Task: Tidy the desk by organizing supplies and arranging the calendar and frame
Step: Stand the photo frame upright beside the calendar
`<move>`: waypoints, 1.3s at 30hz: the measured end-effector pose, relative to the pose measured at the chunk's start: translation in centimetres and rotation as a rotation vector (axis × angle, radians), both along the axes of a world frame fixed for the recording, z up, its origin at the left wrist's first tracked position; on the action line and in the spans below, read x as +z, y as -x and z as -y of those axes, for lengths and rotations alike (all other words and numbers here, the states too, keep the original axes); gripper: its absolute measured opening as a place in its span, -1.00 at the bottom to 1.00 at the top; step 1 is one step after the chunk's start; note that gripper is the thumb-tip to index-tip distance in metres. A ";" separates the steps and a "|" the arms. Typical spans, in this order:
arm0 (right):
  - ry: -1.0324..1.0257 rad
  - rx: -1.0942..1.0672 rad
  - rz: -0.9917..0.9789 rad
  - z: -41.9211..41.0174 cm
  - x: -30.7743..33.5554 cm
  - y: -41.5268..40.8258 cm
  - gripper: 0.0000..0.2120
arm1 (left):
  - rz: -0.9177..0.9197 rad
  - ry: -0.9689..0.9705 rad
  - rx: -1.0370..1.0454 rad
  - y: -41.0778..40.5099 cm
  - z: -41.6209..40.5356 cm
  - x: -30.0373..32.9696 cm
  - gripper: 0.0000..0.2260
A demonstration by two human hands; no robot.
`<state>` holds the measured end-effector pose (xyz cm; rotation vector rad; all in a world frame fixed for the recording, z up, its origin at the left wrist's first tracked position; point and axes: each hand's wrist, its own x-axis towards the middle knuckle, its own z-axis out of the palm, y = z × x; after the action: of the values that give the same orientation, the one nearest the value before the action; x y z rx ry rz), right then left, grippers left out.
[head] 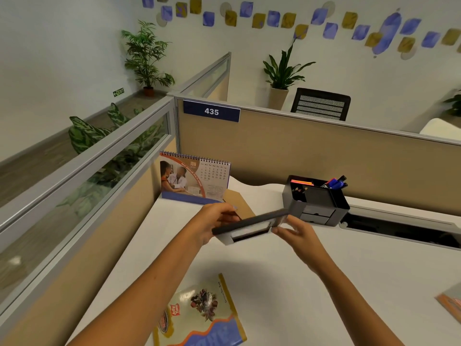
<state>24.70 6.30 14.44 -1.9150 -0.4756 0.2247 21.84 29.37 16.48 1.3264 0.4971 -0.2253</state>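
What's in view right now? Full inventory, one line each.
frame: 1, dark with grey edge, held tilted above the desk between both hands
desk calendar: 1, orange and blue, upright in the desk's far-left corner
organizer: 1, black, on the desk by the back partition, right of the calendar
pens: several, blue and dark, in the organizer's right compartment
sticky notes: 1 stack, orange and pink, in the organizer's left compartment
booklet: 1, yellow and blue, flat on the near desk
desk: 1, white
number sign: 1, blue, reads 435, on the partition
left hand: grips the frame's left end
right hand: pinches the frame's right end
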 end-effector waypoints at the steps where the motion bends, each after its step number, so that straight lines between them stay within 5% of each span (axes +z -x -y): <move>1: -0.011 0.008 -0.001 -0.1 0.5 0.1 -0.79 | 0.001 0.020 0.001 0.0 0.0 0.2 -0.82; 5: -0.036 -0.006 -0.017 -0.4 0.6 0.3 -0.78 | 0.085 0.081 0.038 -0.1 -0.3 0.8 -0.60; 14: -0.164 -0.124 -0.213 -0.5 -1.4 -0.1 -0.77 | 0.242 0.230 0.070 -0.5 0.8 1.2 -0.63; 18: -0.175 -0.168 -0.261 -0.4 -2.3 -0.9 -0.77 | 0.256 0.125 -0.016 -0.9 1.5 0.0 -0.61; 22: -0.154 -0.210 -0.266 -0.5 -3.3 -2.3 -0.77 | 0.215 -0.085 -0.103 -2.0 2.1 -0.7 -0.92; 39: -0.095 -0.442 -0.172 -2.7 -7.3 -14.1 -0.75 | 0.161 -0.240 -0.033 -15.4 3.1 -4.5 -0.66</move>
<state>38.84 9.03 7.14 -1.8370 0.0560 0.0730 37.23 26.25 11.98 1.5735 0.3744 -0.0862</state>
